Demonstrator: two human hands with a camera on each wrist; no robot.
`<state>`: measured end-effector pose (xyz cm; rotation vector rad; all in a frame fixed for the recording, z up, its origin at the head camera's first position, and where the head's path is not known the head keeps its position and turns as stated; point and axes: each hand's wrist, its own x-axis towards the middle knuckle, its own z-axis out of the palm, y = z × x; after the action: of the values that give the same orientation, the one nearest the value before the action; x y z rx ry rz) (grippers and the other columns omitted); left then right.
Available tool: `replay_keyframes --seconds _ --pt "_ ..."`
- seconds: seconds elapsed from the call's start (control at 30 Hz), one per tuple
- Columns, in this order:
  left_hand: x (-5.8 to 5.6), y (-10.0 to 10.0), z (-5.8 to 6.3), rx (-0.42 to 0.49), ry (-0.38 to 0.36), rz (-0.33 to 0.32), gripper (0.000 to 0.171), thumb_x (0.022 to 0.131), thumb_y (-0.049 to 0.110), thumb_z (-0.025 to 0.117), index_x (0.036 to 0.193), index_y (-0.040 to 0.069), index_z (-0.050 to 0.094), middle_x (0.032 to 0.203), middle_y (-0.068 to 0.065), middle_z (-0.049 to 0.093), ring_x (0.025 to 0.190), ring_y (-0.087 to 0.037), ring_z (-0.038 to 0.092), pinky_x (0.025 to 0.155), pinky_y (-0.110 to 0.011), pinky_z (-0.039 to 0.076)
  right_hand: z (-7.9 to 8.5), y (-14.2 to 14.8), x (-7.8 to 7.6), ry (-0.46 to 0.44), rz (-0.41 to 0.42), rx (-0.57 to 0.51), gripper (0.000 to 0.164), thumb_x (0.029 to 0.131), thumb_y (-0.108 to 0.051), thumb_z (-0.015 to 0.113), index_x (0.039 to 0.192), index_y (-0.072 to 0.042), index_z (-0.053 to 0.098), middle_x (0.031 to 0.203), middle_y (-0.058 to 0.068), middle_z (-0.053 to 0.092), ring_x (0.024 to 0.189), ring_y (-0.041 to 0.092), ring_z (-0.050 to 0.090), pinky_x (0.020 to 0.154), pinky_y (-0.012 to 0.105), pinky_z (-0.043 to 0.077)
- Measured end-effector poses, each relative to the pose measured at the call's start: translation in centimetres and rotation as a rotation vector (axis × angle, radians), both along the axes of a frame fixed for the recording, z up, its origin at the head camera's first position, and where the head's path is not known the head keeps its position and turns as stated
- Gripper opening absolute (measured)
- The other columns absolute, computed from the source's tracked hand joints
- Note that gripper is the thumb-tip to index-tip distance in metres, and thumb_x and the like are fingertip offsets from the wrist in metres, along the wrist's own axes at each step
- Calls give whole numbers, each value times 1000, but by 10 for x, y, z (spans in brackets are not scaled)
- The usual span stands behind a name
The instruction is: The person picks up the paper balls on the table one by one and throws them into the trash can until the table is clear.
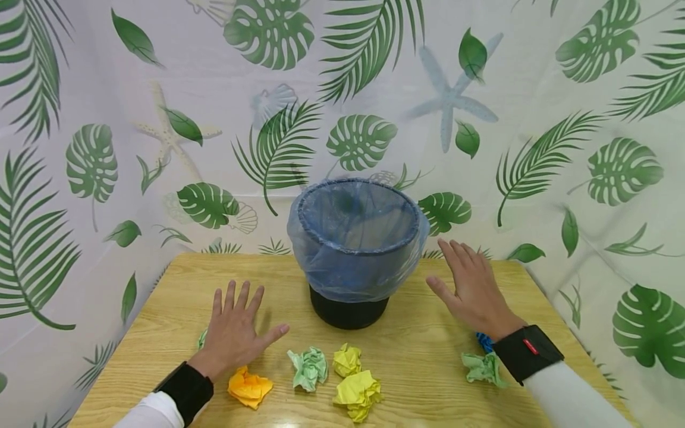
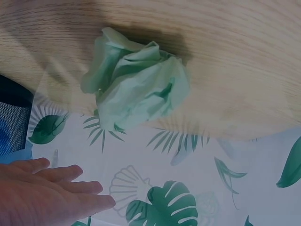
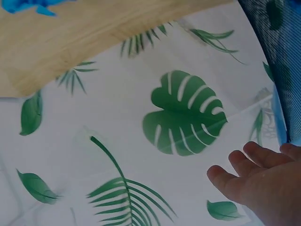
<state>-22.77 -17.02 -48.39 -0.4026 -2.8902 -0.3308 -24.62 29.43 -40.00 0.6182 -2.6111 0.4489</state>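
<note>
My left hand (image 1: 233, 334) is spread flat-fingered above the left part of the table and holds nothing. Beneath it lie an orange crumpled paper (image 1: 250, 387) and a pale green crumpled paper (image 2: 138, 82), mostly hidden by the hand in the head view. My right hand (image 1: 473, 291), fingers extended and holding nothing, hovers to the right of a black mesh bin (image 1: 349, 310) lined with a translucent blue bag (image 1: 353, 270). Below the right wrist sit a blue crumpled paper (image 1: 484, 342) and another green crumpled paper (image 1: 483, 368). Neither hand touches the bin.
Between the hands, near the front, lie a green paper ball (image 1: 309, 368) and two yellow paper balls, one small (image 1: 347, 360) and one larger (image 1: 358, 395). The wooden table (image 1: 423, 368) backs onto a leaf-patterned curtain (image 1: 374, 77), which also rises at both sides.
</note>
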Motion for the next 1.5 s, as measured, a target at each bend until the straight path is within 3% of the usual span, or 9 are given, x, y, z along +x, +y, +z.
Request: replay_keyframes --seconds 0.37,0.6,1.17,1.33,1.5 --pt "1 0 1 9 -7 1 104 89 83 48 159 7 38 164 -27 28 153 -51 12 121 -68 2 -49 18 15 -103 -63 77 76 104 -50 55 164 -12 27 161 31 28 148 54 21 120 67 7" --pt "2 -1 0 8 -1 3 104 89 83 49 159 7 38 164 -27 27 153 -51 13 121 -68 2 -65 21 24 -152 -90 103 76 103 -53 55 161 -8 34 159 31 31 145 57 23 115 74 11" --pt "4 -2 -2 39 -12 -15 103 89 82 49 158 6 39 163 -28 28 153 -52 11 121 -68 1 -96 32 39 -256 -128 110 81 101 -60 54 162 -12 32 163 31 24 147 59 17 115 74 6" --pt "9 6 1 84 -26 -91 98 91 79 52 158 8 41 161 -25 35 152 -50 20 123 -64 7 -96 32 41 -258 -128 110 81 101 -60 55 162 -12 33 162 31 25 146 59 17 115 75 7" --pt "20 22 5 163 -115 -268 93 90 74 59 159 16 40 159 -18 42 146 -44 37 119 -61 27 -94 32 43 -251 -133 118 82 100 -60 56 162 -12 33 162 31 26 146 59 19 113 76 9"
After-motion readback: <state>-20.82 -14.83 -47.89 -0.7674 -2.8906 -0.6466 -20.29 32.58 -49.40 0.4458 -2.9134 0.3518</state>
